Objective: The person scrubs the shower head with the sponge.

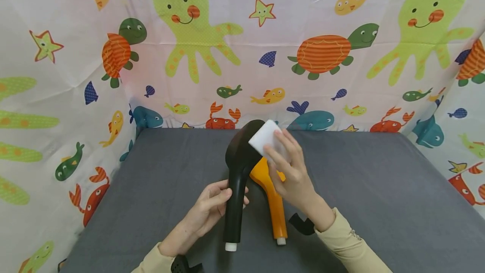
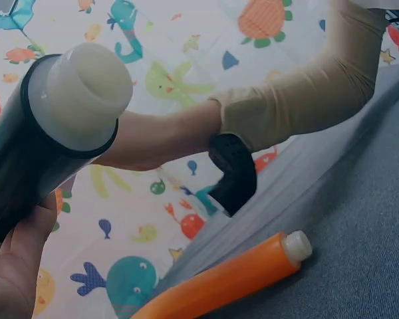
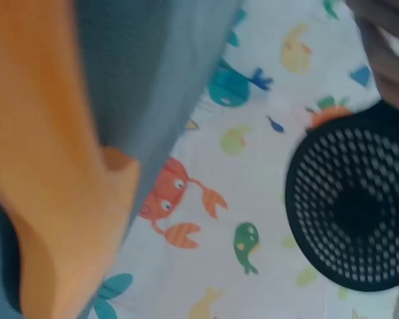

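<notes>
Two hands engage one implement: the left hand [image 1: 212, 205] grips the handle [image 1: 234, 218] of a black shower head [image 1: 239, 165]; the right hand [image 1: 291, 172] pinches a white sponge [image 1: 262, 137] at its head, contact uncertain. The step appears to be wiping; the next stroke calls for a steady handle. Smooth-backed, with perforated spray face [image 3: 356, 211] and white connector [image 1: 231, 247], it is held above the gray table [image 1: 170, 163], beside an orange shower head [image 1: 276, 210].

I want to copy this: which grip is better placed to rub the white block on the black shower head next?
Probably the right grip: it holds the white block by the top of the black shower head, while the left grip is busy holding the handle.
</notes>
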### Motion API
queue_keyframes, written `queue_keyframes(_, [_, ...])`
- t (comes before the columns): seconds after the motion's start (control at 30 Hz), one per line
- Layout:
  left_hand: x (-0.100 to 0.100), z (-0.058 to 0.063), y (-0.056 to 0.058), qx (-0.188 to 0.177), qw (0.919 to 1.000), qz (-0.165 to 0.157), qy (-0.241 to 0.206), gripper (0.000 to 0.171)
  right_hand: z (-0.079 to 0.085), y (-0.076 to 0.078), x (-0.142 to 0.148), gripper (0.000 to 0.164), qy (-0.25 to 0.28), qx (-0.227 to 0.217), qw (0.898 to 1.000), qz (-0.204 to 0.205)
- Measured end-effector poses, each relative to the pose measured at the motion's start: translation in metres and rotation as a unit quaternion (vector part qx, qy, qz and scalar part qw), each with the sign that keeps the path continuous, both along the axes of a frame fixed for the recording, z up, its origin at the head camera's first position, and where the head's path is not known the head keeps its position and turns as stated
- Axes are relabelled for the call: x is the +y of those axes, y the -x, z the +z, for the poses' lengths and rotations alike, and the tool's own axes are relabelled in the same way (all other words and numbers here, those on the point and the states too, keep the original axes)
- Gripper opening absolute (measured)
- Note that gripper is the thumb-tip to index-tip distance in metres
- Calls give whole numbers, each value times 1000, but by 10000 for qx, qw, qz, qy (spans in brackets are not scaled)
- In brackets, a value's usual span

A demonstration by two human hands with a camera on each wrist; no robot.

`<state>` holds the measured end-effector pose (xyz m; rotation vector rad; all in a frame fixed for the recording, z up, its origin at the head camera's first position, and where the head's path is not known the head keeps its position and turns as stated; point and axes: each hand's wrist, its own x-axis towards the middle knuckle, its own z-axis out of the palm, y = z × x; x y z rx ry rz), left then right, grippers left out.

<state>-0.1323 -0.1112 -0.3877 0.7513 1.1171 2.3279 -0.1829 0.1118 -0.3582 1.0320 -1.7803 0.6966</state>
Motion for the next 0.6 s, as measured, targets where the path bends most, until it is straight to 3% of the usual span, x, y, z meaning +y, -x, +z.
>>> queue_keyframes(0.13, [0, 0, 0, 49, 9995, -238, -209, 29, 2, -3, 0, 33, 228, -219, 9995, -9])
queue_keyframes(0.4, [1, 0, -1, 111, 9995, -167, -225, 29, -8, -23, -13, 30, -876, 557, 9925, 652])
queue_keyframes(0.5, [2, 0, -1, 199, 9997, -142, -91, 29, -2, -16, -3, 30, -659, 439, 9955, 515])
queue_keyframes(0.6, [2, -1, -1, 319, 9994, -133, 41, 29, 7, -6, 8, 32, -56, -30, 9996, 284])
